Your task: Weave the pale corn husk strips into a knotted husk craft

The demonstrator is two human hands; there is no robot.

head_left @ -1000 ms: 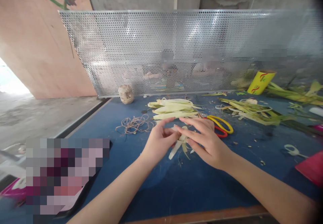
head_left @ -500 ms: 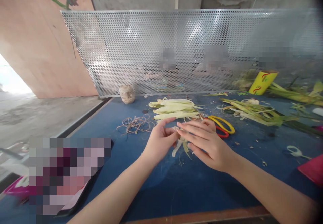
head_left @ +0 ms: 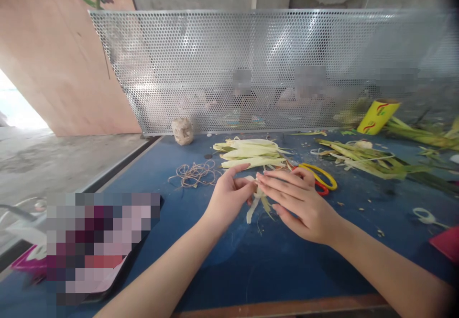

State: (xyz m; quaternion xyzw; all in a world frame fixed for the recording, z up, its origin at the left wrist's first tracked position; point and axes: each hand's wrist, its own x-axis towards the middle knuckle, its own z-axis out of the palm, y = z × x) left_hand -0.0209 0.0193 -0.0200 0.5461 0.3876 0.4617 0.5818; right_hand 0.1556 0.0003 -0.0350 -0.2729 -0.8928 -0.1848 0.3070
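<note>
Pale, cream-to-green husk strips (head_left: 253, 210) are located above the near-middle area of a blue, flat-topped table (head_left: 208, 270) with a brown front edge. Their upper end is between the two bare hands; their lower ends hang loose, pointing toward the person.

Left hand (head_left: 225, 198): thumb and bent fingers pinch the upper end of the strips. The index finger is raised and extended above the pinch.

Right hand (head_left: 304, 205): back of the hand upward, fingers extended side by side toward the left hand, thumb set apart below them. The fingertips are at the upper end of the strips; whether they press on it cannot be told.

Beyond the hands, long, pale green husks (head_left: 251, 154) lie stacked crosswise. Left of the stack is a loose tangle of thin, brown twine (head_left: 195, 174). Scissors with one yellow and one red loop handle (head_left: 314, 167) lie just beyond the right hand, partly covered by it. Farther right is a heap of loose, green, fibrous leaves (head_left: 369, 160), with a yellow, printed cylinder (head_left: 378, 117) tilted behind it. A silver, perforated metal screen (head_left: 215, 60) spans the far side.
</note>
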